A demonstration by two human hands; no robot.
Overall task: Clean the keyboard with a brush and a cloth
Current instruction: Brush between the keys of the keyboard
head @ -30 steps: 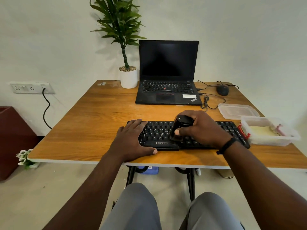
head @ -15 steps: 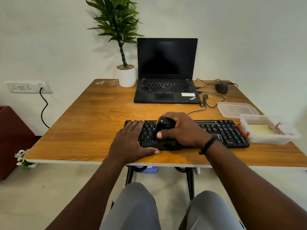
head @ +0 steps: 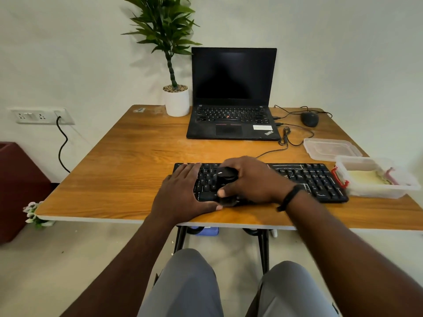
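- Head view: a black keyboard (head: 304, 179) lies along the near edge of a wooden table (head: 128, 161), its right end just beside a clear plastic container (head: 375, 179) with red clips.
- The left hand (head: 183, 191) lies flat on the left end of the keyboard, fingers straight and together, the thumb stretched along the keyboard's front edge.
- The right hand (head: 251, 179) is curled round a black brush (head: 226, 173), holding it down on the keys near the middle-left of the keyboard, just beside the left hand; the bristles cannot be made out against the black keys.
- A black band (head: 289, 197) sits on the right wrist.
- Inside the container lies something pale yellow, possibly a cloth (head: 368, 177); it is blurred through the plastic.
- A clear lid (head: 329, 148) rests on the table just behind the container.
- At the far side an open black laptop (head: 232, 94) stands with a dark screen; a white potted plant (head: 176, 100) is just beside its left edge and a black mouse (head: 309, 118) to its right, with thin cables looping between them.
- A wall socket (head: 41, 115) with a black cord plugged in shows at the left.
- The person's knees in grey trousers (head: 190, 282) show below the table edge.
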